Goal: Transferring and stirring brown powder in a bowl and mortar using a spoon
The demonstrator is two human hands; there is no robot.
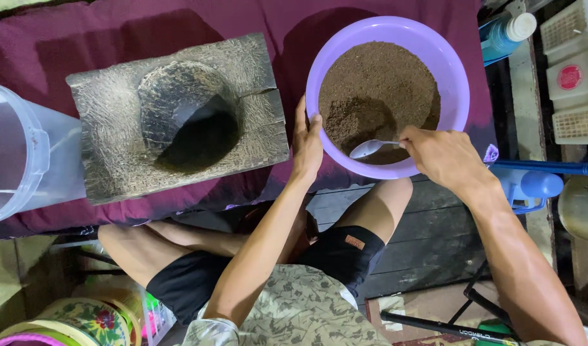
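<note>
Left hand: the left hand [307, 138] is laid flat against the near rim of the purple bowl [457, 96], fingers open along the wall; nothing is grasped, the bowl is only steadied.
Right hand: the right hand [443, 156] is closed around the handle of a metal spoon [369, 148], whose head is dipped into the powder near the front wall of the bowl.
Bowl: it is set on a maroon cloth [82, 38], to the right of the stone mortar [178, 115] and just beside it.
Powder: brown powder [377, 83] fills most of the bowl, with a scooped hollow where the spoon is.
Mortar: a grey block with a dark round hollow, which appears empty; it is well apart from the spoon.
Risk, tipping: the bowl looks light, and its near edge seems to overhang the cloth's edge above the lap; if the spoon were pressed hard against the front wall, the bowl could be tilted and powder spilled on the legs.
Risk, spilling: a heaped spoonful carried across the gap would likely shed fine powder on the cloth.
Risk, slipping: the left hand only rests on the rim, so a sideways push might slide the bowl.
Nearby: a clear plastic tub [18, 154] stands at the far left.
</note>
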